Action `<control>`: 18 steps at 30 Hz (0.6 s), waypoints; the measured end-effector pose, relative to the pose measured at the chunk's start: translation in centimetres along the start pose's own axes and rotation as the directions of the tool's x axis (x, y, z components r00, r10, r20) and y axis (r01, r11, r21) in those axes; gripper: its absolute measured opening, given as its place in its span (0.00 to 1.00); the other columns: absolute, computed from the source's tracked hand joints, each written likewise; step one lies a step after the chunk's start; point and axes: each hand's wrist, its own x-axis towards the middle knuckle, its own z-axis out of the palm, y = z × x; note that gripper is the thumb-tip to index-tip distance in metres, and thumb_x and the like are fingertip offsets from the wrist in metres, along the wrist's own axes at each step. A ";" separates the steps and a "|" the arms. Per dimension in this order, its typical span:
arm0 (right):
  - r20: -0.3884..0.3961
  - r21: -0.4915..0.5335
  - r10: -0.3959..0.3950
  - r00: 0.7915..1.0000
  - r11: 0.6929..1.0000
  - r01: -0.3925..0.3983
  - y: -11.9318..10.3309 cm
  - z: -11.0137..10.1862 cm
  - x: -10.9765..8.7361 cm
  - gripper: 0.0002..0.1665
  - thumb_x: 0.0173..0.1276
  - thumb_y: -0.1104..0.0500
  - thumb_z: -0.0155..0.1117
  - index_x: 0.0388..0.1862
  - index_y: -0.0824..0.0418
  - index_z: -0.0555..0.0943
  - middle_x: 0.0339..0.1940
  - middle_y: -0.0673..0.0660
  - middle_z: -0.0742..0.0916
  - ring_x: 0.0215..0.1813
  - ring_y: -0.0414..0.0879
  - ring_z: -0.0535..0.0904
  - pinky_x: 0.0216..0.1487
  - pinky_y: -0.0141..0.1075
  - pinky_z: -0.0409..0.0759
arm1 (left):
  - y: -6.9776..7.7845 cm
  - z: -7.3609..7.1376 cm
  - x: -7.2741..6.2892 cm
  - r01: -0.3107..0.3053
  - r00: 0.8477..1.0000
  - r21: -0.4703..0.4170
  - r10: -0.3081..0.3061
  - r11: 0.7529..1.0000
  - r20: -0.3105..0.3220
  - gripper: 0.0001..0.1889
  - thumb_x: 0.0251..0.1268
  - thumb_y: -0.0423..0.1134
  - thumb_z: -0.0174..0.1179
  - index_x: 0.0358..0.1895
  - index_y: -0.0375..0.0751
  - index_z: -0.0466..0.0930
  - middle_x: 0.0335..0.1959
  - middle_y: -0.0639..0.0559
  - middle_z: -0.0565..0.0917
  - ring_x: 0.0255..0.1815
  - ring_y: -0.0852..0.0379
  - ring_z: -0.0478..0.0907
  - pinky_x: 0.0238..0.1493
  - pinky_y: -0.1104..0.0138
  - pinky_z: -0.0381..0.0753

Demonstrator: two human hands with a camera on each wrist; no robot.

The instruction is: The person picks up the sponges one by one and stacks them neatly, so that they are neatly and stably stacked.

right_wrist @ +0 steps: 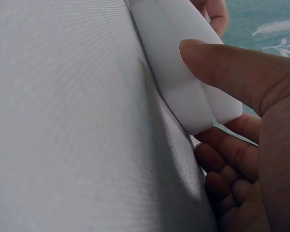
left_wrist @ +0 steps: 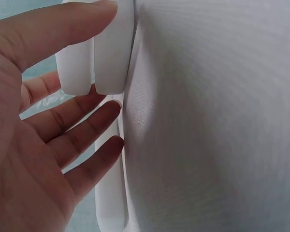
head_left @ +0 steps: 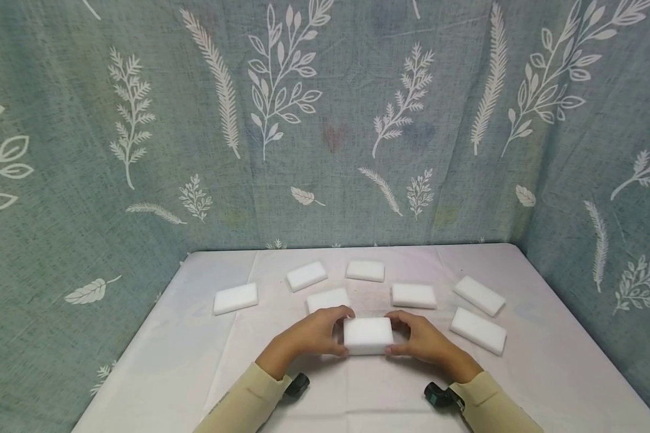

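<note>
Two white sponge blocks (head_left: 367,334) lie one on top of the other near the middle of the table; the seam between the lower sponge (left_wrist: 111,60) and the upper sponge (left_wrist: 76,72) shows in both wrist views. At the stack's left end, my left hand (head_left: 318,332) holds it, thumb on the near side and fingers reaching behind. My right hand (head_left: 424,340) grips the opposite end the same way, its thumb pressed on the lower sponge (right_wrist: 166,67) in the right wrist view. Just behind the left fingers lies another white sponge (head_left: 328,298), partly hidden.
Several more white sponges lie loose on the pale tablecloth (head_left: 281,397): one at far left (head_left: 235,299), a pair at the back including this sponge (head_left: 365,270), one behind the right hand (head_left: 414,296), and two at right, the nearer sponge (head_left: 478,331) included. Patterned curtain (head_left: 336,120) encloses the table.
</note>
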 end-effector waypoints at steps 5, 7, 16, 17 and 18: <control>-0.002 -0.001 -0.001 1.000 1.000 0.001 0.0 0.0 0.0 0.37 0.47 0.45 0.81 0.55 0.54 0.78 0.41 0.44 0.81 0.43 0.43 0.76 0.47 0.39 0.74 | -0.1 0.2 0.0 0.007 1.000 0.023 -0.007 1.000 0.008 0.38 0.39 0.43 0.80 0.59 0.49 0.72 0.44 0.64 0.78 0.45 0.65 0.75 0.51 0.67 0.75; 0.002 -0.002 -0.004 1.000 1.000 0.004 0.1 0.0 0.0 0.37 0.47 0.45 0.81 0.55 0.54 0.78 0.41 0.44 0.81 0.43 0.43 0.75 0.47 0.38 0.74 | -0.1 0.2 0.0 0.006 1.000 0.030 -0.006 1.000 0.009 0.38 0.39 0.43 0.80 0.59 0.49 0.72 0.44 0.63 0.78 0.45 0.65 0.75 0.51 0.67 0.76; 0.003 -0.005 -0.034 0.999 0.999 0.034 0.3 0.0 0.0 0.37 0.46 0.45 0.82 0.54 0.55 0.79 0.41 0.44 0.81 0.43 0.43 0.75 0.47 0.38 0.74 | -0.1 0.2 0.0 0.002 1.000 0.034 -0.002 0.999 0.012 0.37 0.40 0.44 0.80 0.58 0.49 0.72 0.43 0.64 0.78 0.45 0.65 0.75 0.50 0.67 0.75; 0.003 -0.006 -0.036 0.999 0.999 0.036 0.3 0.1 0.0 0.37 0.46 0.45 0.82 0.54 0.55 0.79 0.41 0.44 0.81 0.43 0.43 0.75 0.47 0.38 0.74 | -0.1 0.2 0.0 0.004 1.000 0.033 -0.004 0.999 0.014 0.37 0.40 0.44 0.80 0.58 0.49 0.73 0.43 0.64 0.78 0.45 0.65 0.75 0.50 0.67 0.75; 0.003 -0.003 -0.038 0.999 0.999 0.038 0.3 0.1 0.0 0.37 0.46 0.45 0.82 0.54 0.55 0.79 0.41 0.44 0.81 0.43 0.43 0.75 0.47 0.38 0.74 | -0.1 0.1 0.0 0.008 1.000 0.034 -0.008 0.999 0.014 0.37 0.40 0.44 0.80 0.58 0.50 0.73 0.43 0.64 0.78 0.45 0.65 0.75 0.51 0.67 0.75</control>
